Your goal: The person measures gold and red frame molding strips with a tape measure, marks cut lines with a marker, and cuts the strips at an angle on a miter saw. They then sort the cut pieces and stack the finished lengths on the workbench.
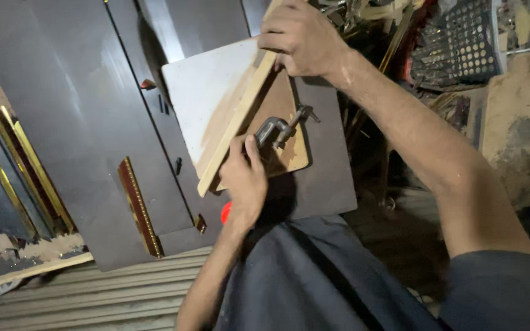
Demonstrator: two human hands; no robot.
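This is a woodworking shop. Dark laminated panels [62, 122] lean together, some with gold-trimmed mouldings [139, 208] on them. A metal C-clamp [280, 132] grips a plywood piece [289, 156] against a wooden strip [234, 122] and a pale board [207, 92]. Offcuts and scrap [363, 15] pile up behind, and sawdust coats the floor [522, 122].

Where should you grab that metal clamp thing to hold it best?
Probably by the curved frame of the C-clamp, coming from below, as the left hand does. The bend is bare, while its screw end sits over the small board.
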